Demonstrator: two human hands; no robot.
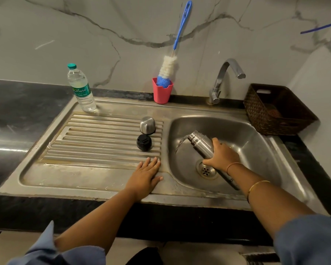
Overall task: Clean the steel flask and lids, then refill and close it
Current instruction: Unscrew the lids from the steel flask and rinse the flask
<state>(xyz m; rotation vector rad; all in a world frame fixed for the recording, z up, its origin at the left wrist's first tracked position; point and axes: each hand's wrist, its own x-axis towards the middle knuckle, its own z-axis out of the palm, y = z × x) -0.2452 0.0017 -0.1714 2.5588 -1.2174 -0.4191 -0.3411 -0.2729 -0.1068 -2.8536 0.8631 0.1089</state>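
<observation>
Sleeves (310, 240): blue, pushed up both forearms, nearest the lens.
Flask (203, 145): open, tilted mouth-down over the basin (256, 148), with water running from its mouth.
Right hand (221, 156): fingers wrapped round the flask's middle; it is the only hold on the flask.
Left hand (144, 174): flat, fingers straight, resting on the drainboard (88, 144) just beside the basin; it holds nothing.
Lids: the steel cap (147, 125) and black lid (144, 142) stand on the ribs, near the basin's rim.
Further out: brush (167, 70) in a cup (162, 92), bottle (81, 88), tap (225, 77).
Risk: wet steel in a single grip may slip and strike the basin. A careless sweep of the left hand could knock the lids in.
</observation>
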